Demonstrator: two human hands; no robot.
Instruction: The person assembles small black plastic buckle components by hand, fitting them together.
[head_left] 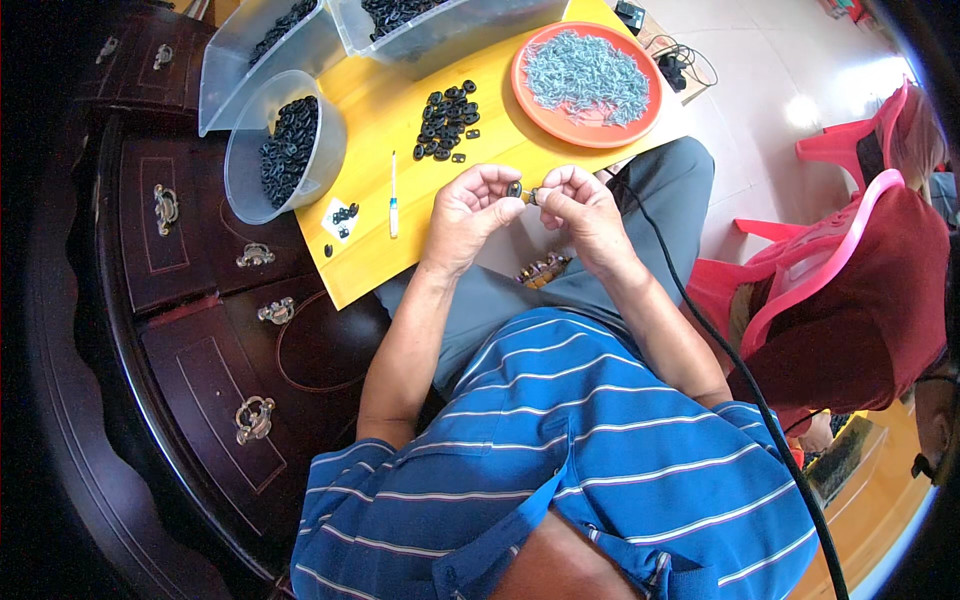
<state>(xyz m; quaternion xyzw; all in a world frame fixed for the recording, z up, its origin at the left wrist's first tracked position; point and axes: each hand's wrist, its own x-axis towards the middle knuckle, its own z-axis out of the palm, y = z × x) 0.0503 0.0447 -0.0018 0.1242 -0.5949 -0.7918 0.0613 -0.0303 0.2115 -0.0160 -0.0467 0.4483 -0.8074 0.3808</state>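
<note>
Just past the near edge of the yellow table, my two hands meet over my lap. My left hand pinches a small black oval plastic piece between thumb and fingers. Close beside it, the fingertips of my right hand are closed on a small dark piece, partly hidden by the fingers; its kind is unclear. A loose pile of similar black pieces lies on the table ahead of my left hand. Left of that hand lies a slim screwdriver with a pale handle.
An orange plate holds many small grey-blue slivers. A round clear tub and larger clear bins hold black pieces. A white card bears several. Dark drawers stand left; a black cable runs right, near a person in a pink chair.
</note>
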